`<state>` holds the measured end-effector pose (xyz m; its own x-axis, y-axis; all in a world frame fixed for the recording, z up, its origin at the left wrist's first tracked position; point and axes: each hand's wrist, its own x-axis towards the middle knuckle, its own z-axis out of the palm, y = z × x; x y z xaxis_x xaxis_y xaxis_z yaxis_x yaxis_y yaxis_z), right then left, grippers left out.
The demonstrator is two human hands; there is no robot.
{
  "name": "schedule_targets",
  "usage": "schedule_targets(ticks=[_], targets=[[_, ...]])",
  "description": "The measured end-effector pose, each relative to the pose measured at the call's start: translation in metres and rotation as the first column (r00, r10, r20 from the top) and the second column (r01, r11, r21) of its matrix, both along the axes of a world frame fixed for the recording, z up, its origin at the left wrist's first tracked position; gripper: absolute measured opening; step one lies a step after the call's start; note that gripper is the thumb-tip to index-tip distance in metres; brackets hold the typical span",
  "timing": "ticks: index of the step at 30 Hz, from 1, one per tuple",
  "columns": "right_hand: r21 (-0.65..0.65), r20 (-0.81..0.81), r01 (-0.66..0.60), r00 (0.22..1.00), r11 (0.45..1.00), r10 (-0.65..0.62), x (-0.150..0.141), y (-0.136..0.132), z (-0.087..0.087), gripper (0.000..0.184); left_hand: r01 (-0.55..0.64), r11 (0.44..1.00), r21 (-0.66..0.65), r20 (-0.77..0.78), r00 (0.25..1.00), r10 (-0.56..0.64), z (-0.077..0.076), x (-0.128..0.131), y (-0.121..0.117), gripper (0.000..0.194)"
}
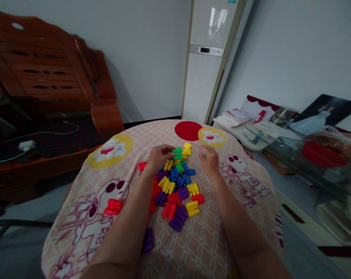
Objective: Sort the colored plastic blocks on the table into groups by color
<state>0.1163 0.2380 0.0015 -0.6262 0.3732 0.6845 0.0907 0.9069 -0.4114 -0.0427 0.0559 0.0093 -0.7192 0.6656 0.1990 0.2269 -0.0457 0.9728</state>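
Colourful ribbed plastic toy blocks lie in a loose heap in the middle of the cloth-covered table. My left hand [160,157] is at the heap's far left, thumb and fingers closed at the edge of a green block [177,152]. Right of the heap, my right hand [209,159] is curled round a small green block [204,155], mostly hidden by the fingers. Near the hands lie a yellow block [187,147], a blue block [190,170] and a purple block [183,192]. Closer to me are a red block [169,210] and another yellow block [192,209].
A single red block [113,207] and a purple block [147,241] lie apart on the patterned tablecloth [192,248]. A wooden bench [47,77] stands left, a tall white air conditioner [203,81] behind. On the right, a glass shelf [280,151] holds a red basket [323,154].
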Motion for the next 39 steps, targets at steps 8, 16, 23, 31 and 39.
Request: schedule_targets(ticks=[8, 16, 23, 31, 39], targets=[[-0.298, 0.038, -0.334, 0.932, 0.894, 0.360, -0.020, -0.055, -0.001, 0.032, 0.042, 0.999, -0.033, -0.040, 0.998, -0.044, -0.004, 0.011, 0.010, 0.031], [-0.759, -0.042, -0.184, 0.971, 0.625, 0.234, -0.018, -0.035, 0.001, 0.040, 0.089, 0.996, 0.027, 0.044, 0.995, -0.090, -0.001, 0.018, 0.012, 0.034], [-0.336, 0.175, 0.165, 0.978, 0.927, -0.110, 0.008, 0.011, 0.020, 0.025, -0.002, 0.999, 0.033, -0.029, 1.000, 0.003, -0.003, 0.009, 0.009, 0.035], [0.083, 0.394, 0.311, 0.862, 0.947, -0.318, 0.017, 0.022, 0.011, 0.020, -0.032, 0.999, 0.002, -0.035, 0.999, 0.032, -0.006, 0.003, 0.008, 0.041], [0.088, 0.303, 0.265, 0.911, 0.960, -0.279, 0.009, 0.007, 0.014, 0.022, -0.265, 0.961, -0.075, -0.183, 0.951, 0.248, -0.002, -0.002, -0.002, 0.026]])
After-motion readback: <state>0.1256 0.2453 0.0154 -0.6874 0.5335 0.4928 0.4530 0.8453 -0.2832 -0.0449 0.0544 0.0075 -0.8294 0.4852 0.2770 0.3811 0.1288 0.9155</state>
